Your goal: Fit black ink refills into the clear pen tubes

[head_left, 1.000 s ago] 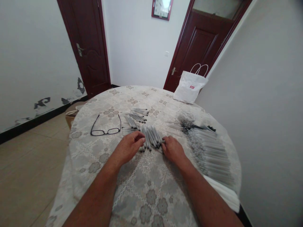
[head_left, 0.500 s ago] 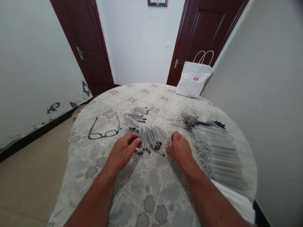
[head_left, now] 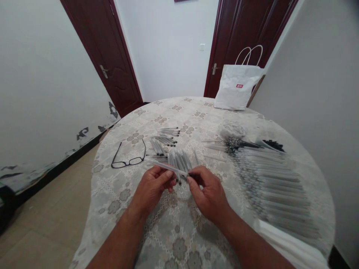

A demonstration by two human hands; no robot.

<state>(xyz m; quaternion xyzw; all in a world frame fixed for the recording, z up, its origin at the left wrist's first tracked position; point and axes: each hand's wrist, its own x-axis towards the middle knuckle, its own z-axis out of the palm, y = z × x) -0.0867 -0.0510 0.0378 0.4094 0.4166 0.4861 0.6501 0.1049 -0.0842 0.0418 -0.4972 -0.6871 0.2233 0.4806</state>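
My left hand point(head_left: 153, 185) and my right hand point(head_left: 206, 192) meet over the round table point(head_left: 179, 231), both pinched on one thin grey pen point(head_left: 165, 167) that lies slanted between them. My left fingers hold its middle. My right thumb and forefinger pinch its near end. Just beyond the hands lies a small pile of grey pens point(head_left: 179, 160) with dark tips. Two more little bundles of pens point(head_left: 165, 136) lie farther back.
Black-framed glasses point(head_left: 128, 158) lie to the left of the pens. A long heap of grey pens point(head_left: 269, 179) covers the table's right side. A white paper bag point(head_left: 238, 87) stands at the far edge by a dark red door. Another door is at left.
Both hands left the pile of pens, came together nearer to me and now hold a single pen between them. The camera tilted down and shifted.
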